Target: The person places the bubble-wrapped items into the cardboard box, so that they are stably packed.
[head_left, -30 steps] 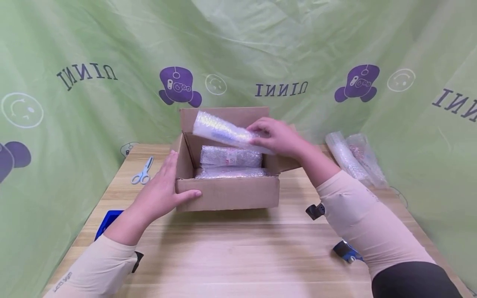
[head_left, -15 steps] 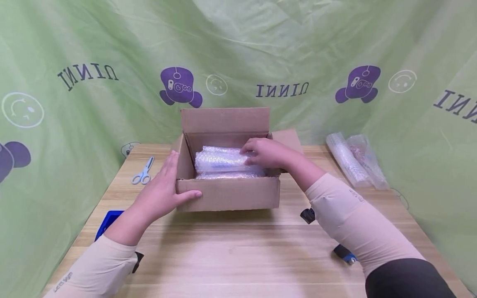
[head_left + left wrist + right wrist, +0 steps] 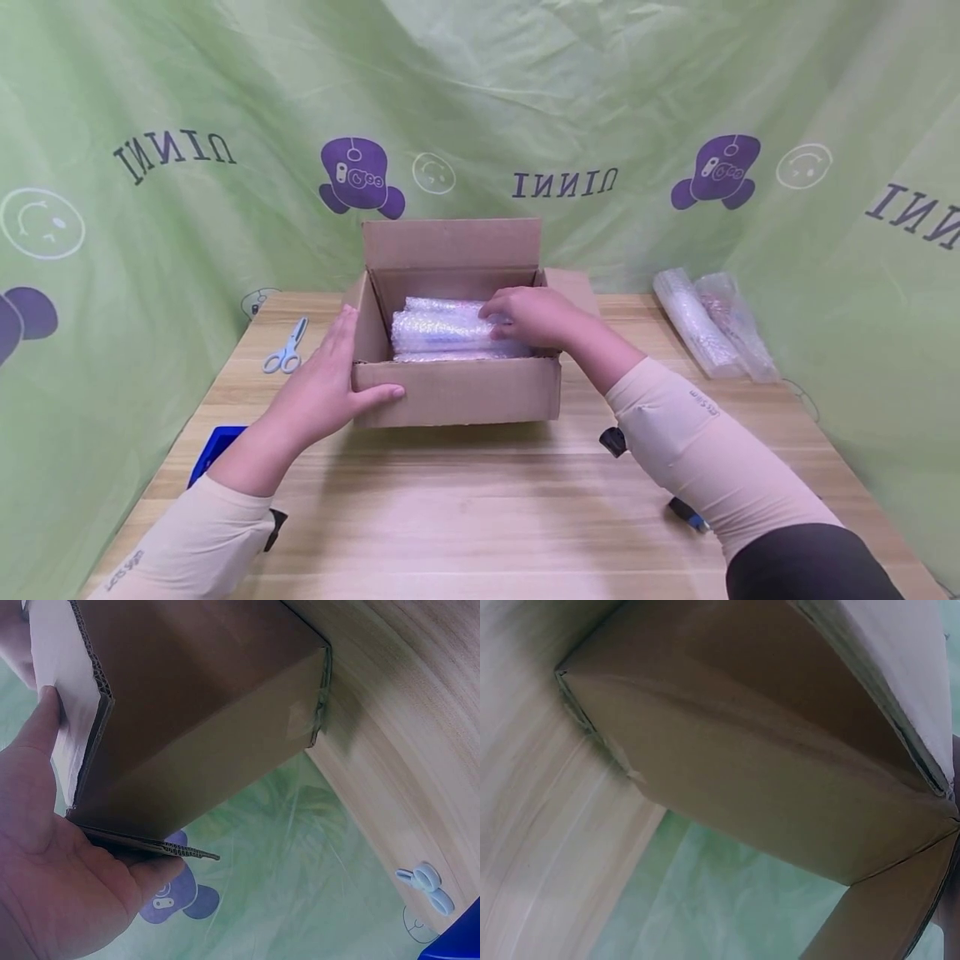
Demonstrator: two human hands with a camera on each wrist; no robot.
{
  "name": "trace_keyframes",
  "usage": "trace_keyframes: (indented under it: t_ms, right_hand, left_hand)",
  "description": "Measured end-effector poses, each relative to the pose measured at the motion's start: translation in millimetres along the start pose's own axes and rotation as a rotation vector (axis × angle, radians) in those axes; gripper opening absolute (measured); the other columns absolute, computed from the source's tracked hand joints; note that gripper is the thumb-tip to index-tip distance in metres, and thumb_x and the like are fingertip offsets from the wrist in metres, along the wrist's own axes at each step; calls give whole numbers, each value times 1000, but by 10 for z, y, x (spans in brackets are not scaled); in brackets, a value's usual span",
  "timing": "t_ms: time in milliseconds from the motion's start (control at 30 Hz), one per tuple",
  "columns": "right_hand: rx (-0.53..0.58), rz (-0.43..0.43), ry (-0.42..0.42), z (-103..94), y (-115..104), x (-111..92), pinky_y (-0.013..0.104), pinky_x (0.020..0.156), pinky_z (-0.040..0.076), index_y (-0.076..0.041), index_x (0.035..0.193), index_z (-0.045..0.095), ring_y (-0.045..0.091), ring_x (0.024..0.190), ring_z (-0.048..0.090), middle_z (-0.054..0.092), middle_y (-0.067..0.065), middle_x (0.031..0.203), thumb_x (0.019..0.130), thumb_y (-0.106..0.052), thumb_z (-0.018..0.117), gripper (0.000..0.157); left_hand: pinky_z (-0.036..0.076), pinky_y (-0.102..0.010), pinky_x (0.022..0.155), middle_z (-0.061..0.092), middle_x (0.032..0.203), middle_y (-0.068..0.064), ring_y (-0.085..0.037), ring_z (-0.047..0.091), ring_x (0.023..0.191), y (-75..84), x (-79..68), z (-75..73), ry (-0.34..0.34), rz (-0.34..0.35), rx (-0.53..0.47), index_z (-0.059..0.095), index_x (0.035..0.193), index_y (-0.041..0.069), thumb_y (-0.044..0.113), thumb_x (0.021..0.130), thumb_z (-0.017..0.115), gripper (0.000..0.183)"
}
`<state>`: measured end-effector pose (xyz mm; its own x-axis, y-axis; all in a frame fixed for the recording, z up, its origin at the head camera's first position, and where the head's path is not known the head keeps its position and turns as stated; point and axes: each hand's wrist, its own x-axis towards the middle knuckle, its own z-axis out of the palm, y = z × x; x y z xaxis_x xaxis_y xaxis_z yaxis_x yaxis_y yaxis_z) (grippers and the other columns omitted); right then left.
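Note:
An open cardboard box (image 3: 457, 396) stands on the table with its flaps spread. My left hand (image 3: 318, 387) holds the box at its near left corner, the thumb lying on the front flap and the fingers along the left flap; the left wrist view shows this hand (image 3: 67, 877) from close up. Inside the box, my right hand (image 3: 534, 318) grips the right end of a bubble-wrapped package (image 3: 435, 332). That package lies over other bubble-wrapped packages (image 3: 442, 304), which are partly hidden. What is inside the wrap cannot be made out.
Light blue scissors (image 3: 283, 348) lie left of the box. A blue tray-like object (image 3: 213, 446) is partly behind my left forearm. More bubble-wrapped packages (image 3: 697, 325) lie at the right back. A dark and blue object (image 3: 687, 514) sits beside my right forearm. Green cloth (image 3: 480, 108) hangs around the table.
My right hand has lowered the bubble-wrapped package from above the box into it, and the package now lies level on the others. My left hand has stayed on the box corner.

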<state>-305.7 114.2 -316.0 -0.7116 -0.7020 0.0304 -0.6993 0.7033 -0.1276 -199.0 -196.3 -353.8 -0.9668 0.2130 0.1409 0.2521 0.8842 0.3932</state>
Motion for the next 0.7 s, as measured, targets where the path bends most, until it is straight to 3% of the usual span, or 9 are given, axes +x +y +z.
trace_keyframes:
  t_ms: [200,367,500,700]
  right_hand:
    - [-19,11,9,35,11,9,44,100,49,-18,125,68,20,121,59,65,2,128,91,-31,69,36]
    - [102,25,39,-33,21,-20,42,108,43,-16,134,61,21,128,53,60,4,134,93,-35,67,45]
    - [213,28,135,-184,94,-98,41,114,37,-14,139,55,22,132,49,56,5,140,95,-38,63,51]
    - [403,161,363,-485,349,-335,48,110,41,-13,146,46,26,132,47,48,9,146,95,-43,61,61]
  left_hand:
    - [21,-58,118,-1,166,-13,-34,9,152,0,-8,3,7,2,-3,-9,158,15,77,74,63,127]
    - [22,-59,117,0,166,-13,-35,10,151,0,-11,16,12,4,-11,-8,158,14,77,74,64,127]
    - [23,-59,117,0,166,-13,-35,11,151,0,-12,25,9,1,-10,-7,158,13,77,74,64,127]
    - [23,-59,117,0,166,-14,-36,11,151,2,-10,7,8,-5,-9,-8,158,14,77,74,64,127]
